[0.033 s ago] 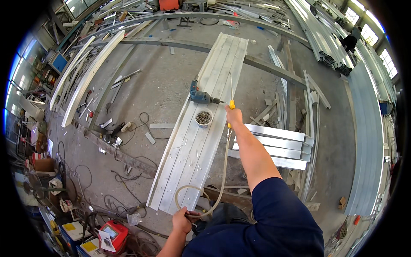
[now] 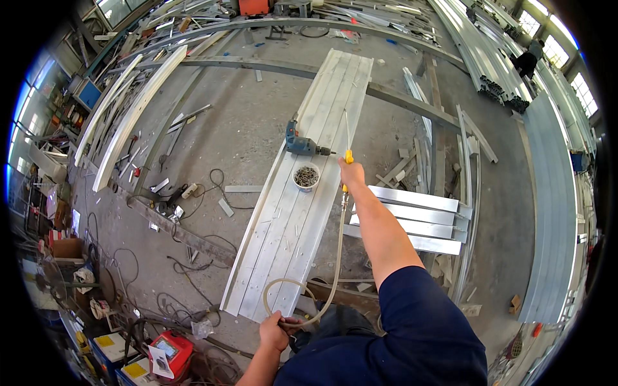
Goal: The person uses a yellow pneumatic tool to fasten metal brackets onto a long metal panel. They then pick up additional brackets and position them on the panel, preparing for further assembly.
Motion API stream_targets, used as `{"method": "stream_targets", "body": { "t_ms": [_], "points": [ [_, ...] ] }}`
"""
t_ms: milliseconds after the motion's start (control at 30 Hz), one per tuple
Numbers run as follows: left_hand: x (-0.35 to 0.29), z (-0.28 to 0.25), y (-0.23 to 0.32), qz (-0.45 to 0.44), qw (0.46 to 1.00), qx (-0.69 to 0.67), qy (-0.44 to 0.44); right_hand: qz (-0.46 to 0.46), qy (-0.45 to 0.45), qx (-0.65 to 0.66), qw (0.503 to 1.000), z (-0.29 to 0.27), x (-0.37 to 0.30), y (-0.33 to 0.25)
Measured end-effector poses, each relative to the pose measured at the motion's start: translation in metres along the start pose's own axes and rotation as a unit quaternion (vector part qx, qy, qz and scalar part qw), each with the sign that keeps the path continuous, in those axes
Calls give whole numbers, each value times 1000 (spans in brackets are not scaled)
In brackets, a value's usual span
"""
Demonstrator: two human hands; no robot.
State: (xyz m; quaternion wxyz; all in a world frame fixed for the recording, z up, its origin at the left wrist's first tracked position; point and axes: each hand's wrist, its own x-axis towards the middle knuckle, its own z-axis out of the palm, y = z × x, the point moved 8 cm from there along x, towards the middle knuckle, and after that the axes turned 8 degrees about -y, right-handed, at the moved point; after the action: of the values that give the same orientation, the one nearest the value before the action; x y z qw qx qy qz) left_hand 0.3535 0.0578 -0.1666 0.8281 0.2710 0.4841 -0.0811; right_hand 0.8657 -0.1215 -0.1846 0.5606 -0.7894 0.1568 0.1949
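Worker seen from above at a long metal panel, both hands occupied. The right hand (image 2: 351, 174), at the end of an outstretched bare forearm, is closed around a yellow air gun (image 2: 349, 157) at the panel's right edge. The gun's thin nozzle (image 2: 348, 128) points away from the worker, toward the panel's far end. From the butt of the gun a pale hose (image 2: 339, 251) runs back toward the body and curls into a loop above the near end of the panel (image 2: 262, 257). The left hand (image 2: 274, 331), low in the view and just beyond that near end, is closed around the hose; its exact finger positions are too small to tell.

The panel, ribbed lengthwise, slopes from lower left to upper right, its far part lying across a steel beam (image 2: 412, 106). On it, left of the right hand, rests a blue drill (image 2: 300, 144), its chuck turned toward the gun. Just below the drill stands a white tub (image 2: 306, 188) filled with small metal fasteners (image 2: 306, 175). Small loose pieces are scattered over the near half of the panel.

To the right of the panel, partly behind the right forearm, lie several shiny bars (image 2: 418, 215) side by side. At left, two long white strips (image 2: 140, 122) lie aslant. A red machine (image 2: 172, 355) occupies the lower left, with dark cables (image 2: 188, 273) on the floor above it. At upper right, well apart, another person (image 2: 530, 60) is beside long stacked profiles (image 2: 479, 48).
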Motion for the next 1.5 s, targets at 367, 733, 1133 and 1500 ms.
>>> {"method": "stream_targets", "body": {
  "t_ms": [367,733,1133,1500],
  "points": [
    [-15,29,5,-4,998,28,-61,48,-52,-15,997,-13,7,-6],
    [-4,-46,17,76,970,202,114,52,-277,447,849,3,-74,-12],
    [-28,173,49,181,857,440,-198,-3,-285,426,858,23,-232,-53],
    [-35,211,22,73,921,278,-263,-36,-311,366,877,12,-275,-46]
  ]
}}
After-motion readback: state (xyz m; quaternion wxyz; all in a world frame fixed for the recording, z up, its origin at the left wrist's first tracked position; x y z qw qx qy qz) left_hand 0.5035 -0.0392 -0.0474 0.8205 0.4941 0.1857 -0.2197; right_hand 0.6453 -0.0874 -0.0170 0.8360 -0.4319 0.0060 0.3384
